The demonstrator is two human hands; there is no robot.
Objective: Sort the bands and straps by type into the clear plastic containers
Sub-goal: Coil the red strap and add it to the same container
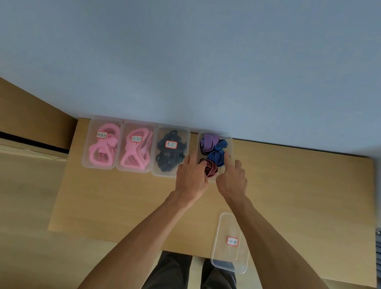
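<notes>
- Clear plastic container (230,148) sat at the back of the wooden table (301,200), apart from three lidded ones (136,146) to its left; it held striped bands (215,155) in blue, purple and red.
- Left hand (190,176) rested on its near-left edge, fingers curled towards the red striped band (209,167); whether it pinched that band could not be told.
- Right hand (231,179) touched the right wall, fingers straight, gripping nothing.
- Bands looked soft, light, springy, apt to tangle; likely best pinched by one loop.
- Container looked thin and slippery; likely better taken by both long walls.
- Labelled lid (232,242) lay near the front edge.
</notes>
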